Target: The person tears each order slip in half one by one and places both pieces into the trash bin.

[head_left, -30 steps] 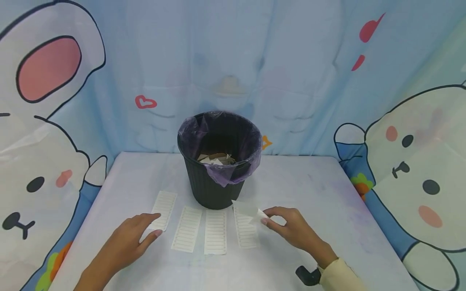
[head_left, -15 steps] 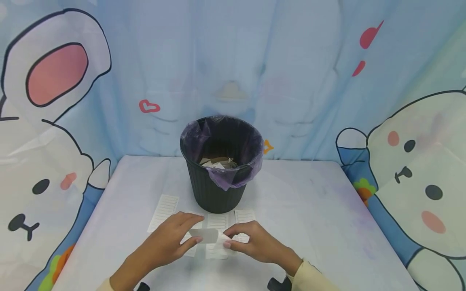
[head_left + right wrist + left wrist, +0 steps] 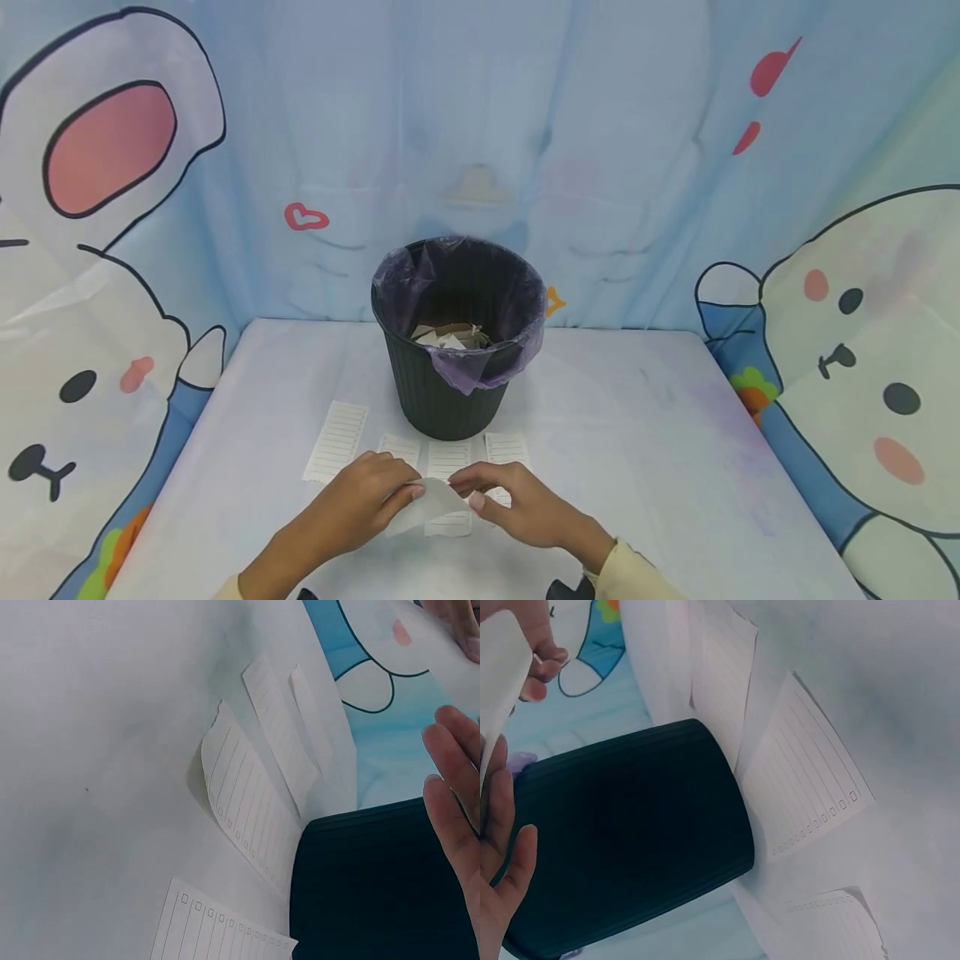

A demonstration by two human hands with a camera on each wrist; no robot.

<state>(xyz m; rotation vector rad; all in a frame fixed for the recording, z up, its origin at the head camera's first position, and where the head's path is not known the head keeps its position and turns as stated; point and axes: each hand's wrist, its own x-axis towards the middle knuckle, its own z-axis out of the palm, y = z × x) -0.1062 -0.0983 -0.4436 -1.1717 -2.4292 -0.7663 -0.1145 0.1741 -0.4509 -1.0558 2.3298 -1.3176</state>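
A white paper slip (image 3: 429, 505), its plain side showing, hangs slightly bent between my hands in the head view. My left hand (image 3: 375, 493) pinches its upper edge between thumb and fingers. My right hand (image 3: 517, 504) is at the slip's right end, thumb and fingers apart; in the right wrist view its fingers (image 3: 454, 802) are extended beside the slip with nothing between them. Below and around lie several lined slips with small boxes: one at far left (image 3: 336, 442), one in the middle (image 3: 448, 523), one at right (image 3: 507, 447). My hands partly cover them.
Behind the slips stands a black bin (image 3: 442, 400) with a purple liner (image 3: 468, 372), with paper scraps (image 3: 450, 336) inside. The white table (image 3: 622, 417) backs onto a blue cartoon curtain (image 3: 630, 167).
The right hand carried the slip leftward from the right side to the middle. The left hand moved right and took hold of the slip; the right fingers have come off it.
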